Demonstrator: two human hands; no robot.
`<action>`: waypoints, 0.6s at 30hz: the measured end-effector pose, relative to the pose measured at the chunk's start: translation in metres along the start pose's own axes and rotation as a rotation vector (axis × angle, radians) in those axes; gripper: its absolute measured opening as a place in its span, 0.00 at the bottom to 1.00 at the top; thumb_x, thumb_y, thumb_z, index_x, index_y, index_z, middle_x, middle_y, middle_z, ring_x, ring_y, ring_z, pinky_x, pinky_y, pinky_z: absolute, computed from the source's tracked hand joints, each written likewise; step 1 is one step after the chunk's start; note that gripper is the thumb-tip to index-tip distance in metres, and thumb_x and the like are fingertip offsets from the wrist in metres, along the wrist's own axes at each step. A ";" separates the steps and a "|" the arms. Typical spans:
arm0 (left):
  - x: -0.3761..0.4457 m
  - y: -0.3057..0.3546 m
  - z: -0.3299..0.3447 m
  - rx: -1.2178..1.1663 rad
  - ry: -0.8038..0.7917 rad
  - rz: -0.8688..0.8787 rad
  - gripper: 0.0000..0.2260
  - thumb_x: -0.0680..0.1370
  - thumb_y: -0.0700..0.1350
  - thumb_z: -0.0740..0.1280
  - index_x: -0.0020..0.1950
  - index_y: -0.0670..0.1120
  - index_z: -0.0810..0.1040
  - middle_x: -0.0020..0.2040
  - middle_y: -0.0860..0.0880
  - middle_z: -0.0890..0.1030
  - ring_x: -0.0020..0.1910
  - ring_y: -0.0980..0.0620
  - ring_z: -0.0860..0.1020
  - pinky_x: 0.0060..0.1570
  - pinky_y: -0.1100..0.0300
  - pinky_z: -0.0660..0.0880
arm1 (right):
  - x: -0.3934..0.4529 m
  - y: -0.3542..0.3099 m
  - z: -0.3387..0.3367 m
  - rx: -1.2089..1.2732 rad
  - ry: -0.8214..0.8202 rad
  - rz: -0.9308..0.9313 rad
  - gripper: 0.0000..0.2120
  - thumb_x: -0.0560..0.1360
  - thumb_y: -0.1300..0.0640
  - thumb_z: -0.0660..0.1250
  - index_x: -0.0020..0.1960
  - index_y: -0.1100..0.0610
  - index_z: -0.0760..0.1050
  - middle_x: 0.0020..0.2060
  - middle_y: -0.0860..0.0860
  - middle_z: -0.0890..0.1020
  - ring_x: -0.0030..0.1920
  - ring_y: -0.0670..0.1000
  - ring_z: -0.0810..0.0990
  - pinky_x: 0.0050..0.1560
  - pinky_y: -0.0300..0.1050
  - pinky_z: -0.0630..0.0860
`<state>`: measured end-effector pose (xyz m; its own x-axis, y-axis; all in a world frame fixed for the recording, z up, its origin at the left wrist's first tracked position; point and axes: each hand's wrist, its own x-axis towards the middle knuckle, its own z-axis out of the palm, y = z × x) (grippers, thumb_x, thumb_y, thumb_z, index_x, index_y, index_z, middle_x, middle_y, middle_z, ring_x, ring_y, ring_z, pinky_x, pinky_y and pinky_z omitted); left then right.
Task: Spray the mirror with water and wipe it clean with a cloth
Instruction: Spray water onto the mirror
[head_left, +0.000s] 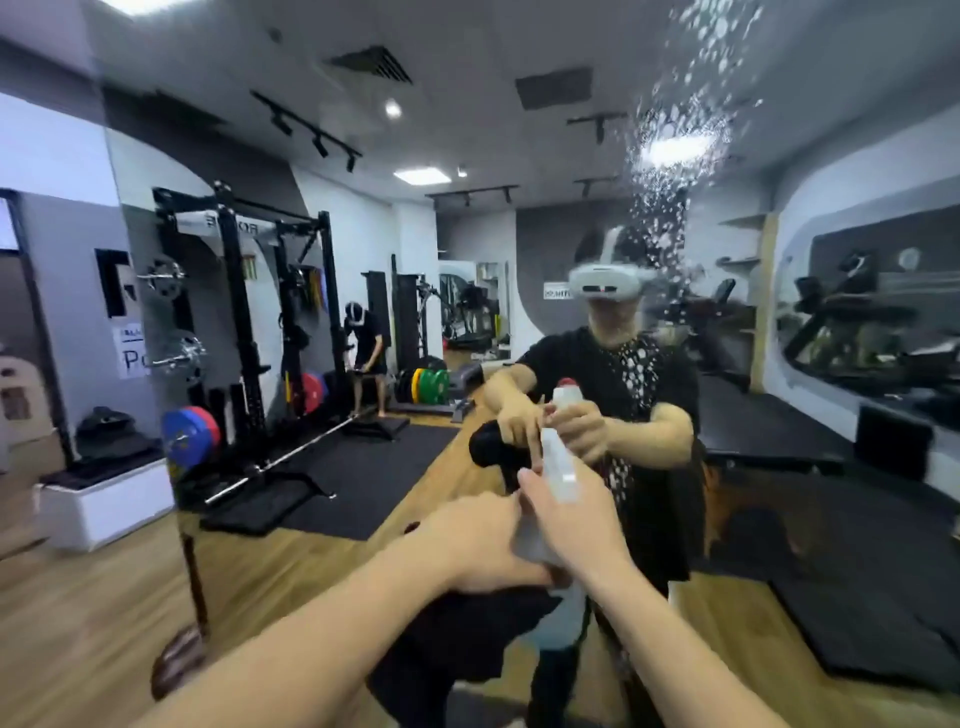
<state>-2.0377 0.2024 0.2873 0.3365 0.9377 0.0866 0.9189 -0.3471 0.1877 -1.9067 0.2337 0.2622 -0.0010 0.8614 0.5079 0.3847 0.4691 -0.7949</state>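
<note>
A large wall mirror (467, 119) fills most of the head view, and I see myself reflected in it. Water droplets (670, 171) cover its upper right part and run down over my reflection. My right hand (576, 519) grips a clear spray bottle (558, 467), held upright close to the glass. My left hand (478, 545) holds a black cloth (467, 639) that hangs beneath it, and its fingers reach to the bottle beside my right hand. The bottle's lower body shows below my hands.
The mirror's left edge runs down near a white box (104, 504) on the wooden floor (78, 623). Reflected in the glass are a black squat rack (244, 322), coloured weight plates, a barbell, black mats, treadmills and another person (366, 353).
</note>
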 end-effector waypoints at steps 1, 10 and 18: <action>0.001 -0.005 -0.034 0.059 0.067 0.016 0.32 0.73 0.68 0.71 0.70 0.50 0.71 0.59 0.47 0.82 0.57 0.43 0.81 0.56 0.50 0.78 | 0.019 -0.028 0.000 0.018 0.043 -0.062 0.10 0.78 0.54 0.70 0.50 0.62 0.79 0.45 0.56 0.82 0.48 0.56 0.79 0.51 0.50 0.74; -0.016 -0.026 -0.268 0.246 0.589 0.094 0.36 0.73 0.72 0.68 0.74 0.54 0.67 0.54 0.50 0.81 0.49 0.47 0.79 0.53 0.49 0.78 | 0.141 -0.259 -0.016 0.004 0.278 -0.476 0.13 0.73 0.48 0.62 0.42 0.59 0.74 0.35 0.52 0.77 0.37 0.53 0.74 0.39 0.46 0.67; -0.042 -0.047 -0.305 0.341 0.688 0.023 0.35 0.73 0.72 0.66 0.72 0.53 0.68 0.49 0.54 0.77 0.46 0.48 0.77 0.49 0.51 0.77 | 0.142 -0.311 0.006 0.046 0.283 -0.513 0.14 0.75 0.55 0.64 0.33 0.57 0.67 0.29 0.51 0.72 0.34 0.55 0.71 0.37 0.48 0.67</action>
<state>-2.1585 0.1741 0.5736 0.2546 0.6702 0.6971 0.9635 -0.2372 -0.1239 -2.0317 0.2113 0.5795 0.0726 0.4393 0.8954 0.3602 0.8256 -0.4343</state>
